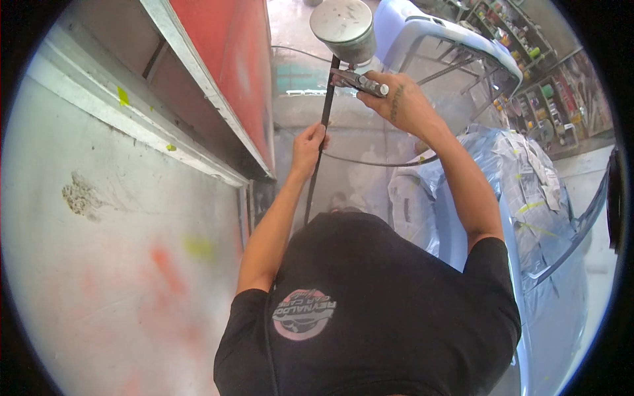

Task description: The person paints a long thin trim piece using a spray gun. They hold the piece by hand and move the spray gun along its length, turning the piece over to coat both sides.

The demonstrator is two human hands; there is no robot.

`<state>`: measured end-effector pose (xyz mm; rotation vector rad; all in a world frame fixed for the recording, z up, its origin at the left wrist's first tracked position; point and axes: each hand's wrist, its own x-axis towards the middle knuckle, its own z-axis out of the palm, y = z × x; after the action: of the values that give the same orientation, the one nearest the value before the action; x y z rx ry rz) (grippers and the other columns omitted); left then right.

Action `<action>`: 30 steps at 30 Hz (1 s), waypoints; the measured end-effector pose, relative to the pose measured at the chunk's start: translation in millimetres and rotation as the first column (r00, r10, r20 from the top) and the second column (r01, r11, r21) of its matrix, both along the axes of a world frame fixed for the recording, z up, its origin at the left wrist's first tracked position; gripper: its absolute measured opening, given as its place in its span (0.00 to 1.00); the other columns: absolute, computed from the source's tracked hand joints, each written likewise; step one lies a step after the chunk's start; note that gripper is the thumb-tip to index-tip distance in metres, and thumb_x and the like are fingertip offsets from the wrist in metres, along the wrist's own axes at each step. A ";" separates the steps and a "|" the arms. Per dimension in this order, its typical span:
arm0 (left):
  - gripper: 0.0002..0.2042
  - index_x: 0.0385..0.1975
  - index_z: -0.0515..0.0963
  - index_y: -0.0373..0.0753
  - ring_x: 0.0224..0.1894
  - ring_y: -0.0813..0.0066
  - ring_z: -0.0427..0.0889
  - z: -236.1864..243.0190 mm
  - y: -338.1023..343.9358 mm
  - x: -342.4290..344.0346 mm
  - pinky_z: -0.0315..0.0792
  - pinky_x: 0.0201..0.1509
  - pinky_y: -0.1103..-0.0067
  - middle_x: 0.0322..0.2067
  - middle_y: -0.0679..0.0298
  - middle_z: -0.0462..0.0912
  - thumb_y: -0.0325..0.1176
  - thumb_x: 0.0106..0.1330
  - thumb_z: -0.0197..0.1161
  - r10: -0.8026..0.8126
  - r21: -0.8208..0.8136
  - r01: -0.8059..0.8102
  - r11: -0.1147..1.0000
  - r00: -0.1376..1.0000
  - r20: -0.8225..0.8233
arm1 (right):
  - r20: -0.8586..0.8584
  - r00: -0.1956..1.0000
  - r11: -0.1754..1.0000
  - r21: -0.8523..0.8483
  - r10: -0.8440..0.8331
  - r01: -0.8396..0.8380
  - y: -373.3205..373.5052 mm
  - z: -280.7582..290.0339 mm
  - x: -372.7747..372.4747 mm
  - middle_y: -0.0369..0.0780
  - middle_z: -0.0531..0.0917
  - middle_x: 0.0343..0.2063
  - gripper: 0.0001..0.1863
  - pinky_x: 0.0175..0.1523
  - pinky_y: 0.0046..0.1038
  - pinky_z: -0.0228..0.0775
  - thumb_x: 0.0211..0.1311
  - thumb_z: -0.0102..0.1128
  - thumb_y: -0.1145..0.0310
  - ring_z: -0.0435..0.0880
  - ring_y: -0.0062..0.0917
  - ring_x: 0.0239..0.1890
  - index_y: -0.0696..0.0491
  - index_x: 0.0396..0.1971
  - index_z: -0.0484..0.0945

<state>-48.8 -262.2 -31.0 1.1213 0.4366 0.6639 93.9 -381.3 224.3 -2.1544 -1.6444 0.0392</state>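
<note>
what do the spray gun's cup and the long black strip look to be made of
Spray gun's cup: probably metal, dull silver, from its grey sheen. Long black strip: matte plastic, rubber or painted metal; its dark, unreflective surface leaves that open.

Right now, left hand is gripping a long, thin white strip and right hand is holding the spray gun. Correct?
One fix: the long, thin strip is black, not white, as the head view shows. The left hand does grip it, and the right hand holds the spray gun.
</note>
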 end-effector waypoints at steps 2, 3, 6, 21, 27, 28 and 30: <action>0.16 0.51 0.81 0.33 0.29 0.84 0.74 -0.9 1.4 1.5 0.69 0.35 0.83 0.28 0.70 0.80 0.40 0.76 0.60 -0.013 0.002 0.013 1.000 1.000 -0.003 | -0.011 1.000 1.000 -0.009 -0.005 0.005 -0.5 -2.5 -0.4 0.53 0.83 0.25 0.16 0.39 0.43 0.73 0.63 0.66 0.61 0.83 0.50 0.30 0.57 0.44 0.82; 0.16 0.51 0.81 0.33 0.29 0.84 0.73 3.2 -0.2 1.0 0.68 0.35 0.83 0.28 0.70 0.80 0.40 0.76 0.60 0.000 -0.016 0.000 1.000 1.000 -0.011 | -0.008 1.000 1.000 -0.005 0.001 -0.001 -0.6 -4.9 -0.1 0.53 0.83 0.25 0.16 0.39 0.43 0.73 0.63 0.66 0.61 0.82 0.50 0.30 0.57 0.43 0.82; 0.17 0.52 0.81 0.33 0.29 0.84 0.72 13.5 -3.6 1.3 0.67 0.34 0.82 0.28 0.71 0.79 0.41 0.76 0.59 0.022 -0.042 -0.024 0.999 0.999 -0.031 | -0.022 1.000 1.000 -0.002 0.008 -0.008 -0.2 -10.7 -0.2 0.54 0.82 0.25 0.15 0.39 0.44 0.72 0.63 0.66 0.61 0.81 0.52 0.30 0.58 0.41 0.81; 0.18 0.58 0.80 0.36 0.32 0.82 0.74 33.5 6.7 12.5 0.68 0.40 0.82 0.29 0.71 0.78 0.41 0.79 0.54 -0.016 -0.008 0.017 1.000 1.000 0.027 | -0.024 1.000 1.000 0.015 0.007 -0.006 -2.9 -33.3 -2.9 0.52 0.83 0.24 0.14 0.38 0.43 0.73 0.63 0.65 0.62 0.83 0.50 0.31 0.57 0.40 0.81; 0.16 0.55 0.79 0.33 0.33 0.81 0.76 40.0 16.2 19.9 0.72 0.40 0.82 0.32 0.68 0.80 0.36 0.77 0.55 -0.015 -0.084 0.025 0.996 0.993 0.115 | -0.073 0.997 1.000 0.002 0.007 -0.007 -3.8 -36.6 -7.3 0.51 0.83 0.24 0.13 0.39 0.43 0.73 0.64 0.65 0.61 0.83 0.49 0.31 0.56 0.41 0.82; 0.15 0.55 0.80 0.33 0.34 0.80 0.77 41.5 18.3 21.0 0.72 0.41 0.81 0.32 0.68 0.81 0.36 0.77 0.56 -0.022 -0.088 0.032 0.996 0.992 0.121 | -0.077 0.997 1.000 0.000 0.002 -0.002 -4.1 -37.4 -7.7 0.51 0.83 0.24 0.13 0.39 0.43 0.73 0.64 0.65 0.61 0.83 0.49 0.31 0.55 0.41 0.82; 0.15 0.54 0.80 0.33 0.35 0.80 0.78 43.9 21.2 22.2 0.74 0.42 0.81 0.33 0.67 0.82 0.35 0.77 0.57 -0.026 -0.103 0.039 0.994 0.991 0.132 | -0.092 0.996 1.000 0.009 0.001 0.000 -5.8 -39.0 -8.8 0.51 0.83 0.24 0.14 0.39 0.43 0.73 0.64 0.65 0.61 0.83 0.49 0.31 0.55 0.41 0.82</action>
<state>-26.7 -241.0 12.9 0.9770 0.3365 0.6739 85.1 -387.1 185.3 -2.1131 -1.5903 0.1282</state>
